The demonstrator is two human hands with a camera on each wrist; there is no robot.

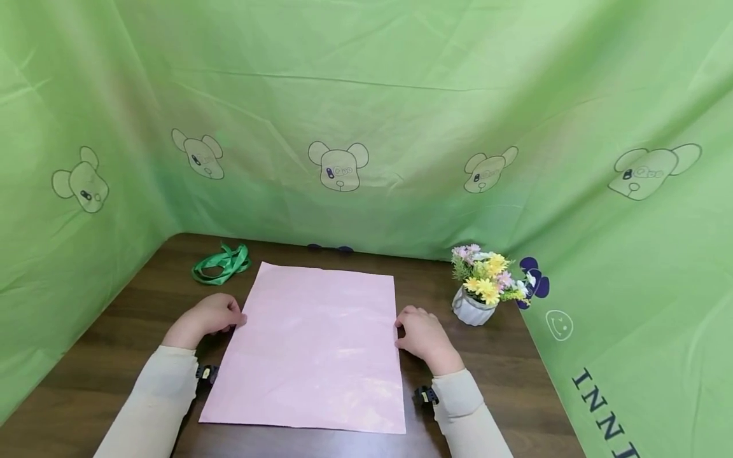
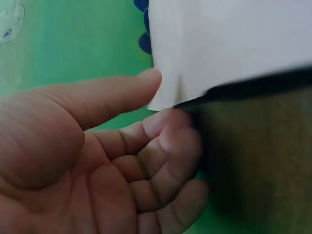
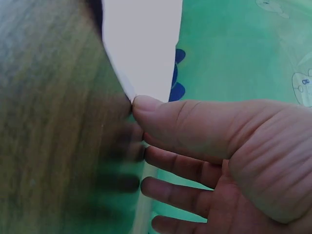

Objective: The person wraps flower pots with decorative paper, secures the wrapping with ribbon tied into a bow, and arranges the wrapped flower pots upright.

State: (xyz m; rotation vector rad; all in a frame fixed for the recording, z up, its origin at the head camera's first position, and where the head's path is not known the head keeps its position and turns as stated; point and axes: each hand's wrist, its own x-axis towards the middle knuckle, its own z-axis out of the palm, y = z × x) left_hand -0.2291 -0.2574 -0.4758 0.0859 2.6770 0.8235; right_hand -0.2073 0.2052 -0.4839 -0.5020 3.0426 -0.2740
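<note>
A pale pink sheet of paper (image 1: 312, 350) spreads out in the middle of the dark table, between both hands. At its left edge, my left hand (image 1: 214, 313) pinches it between thumb and fingers; in the left wrist view the thumb (image 2: 131, 90) is on one face and the fingertips are at the other. My right hand (image 1: 424, 336) pinches the opposite edge. The right wrist view shows that thumb (image 3: 161, 112) over the paper's rim, with the other fingers spread below. Whether the whole sheet touches the table cannot be told.
A loose coil of green ribbon (image 1: 222, 264) lies on the wooden table (image 1: 86, 362) at the back left. Towards the back right stands a white pot (image 1: 472, 308) of yellow, pink and white flowers (image 1: 487, 273). Green printed cloth (image 1: 343, 76) encloses the back and sides.
</note>
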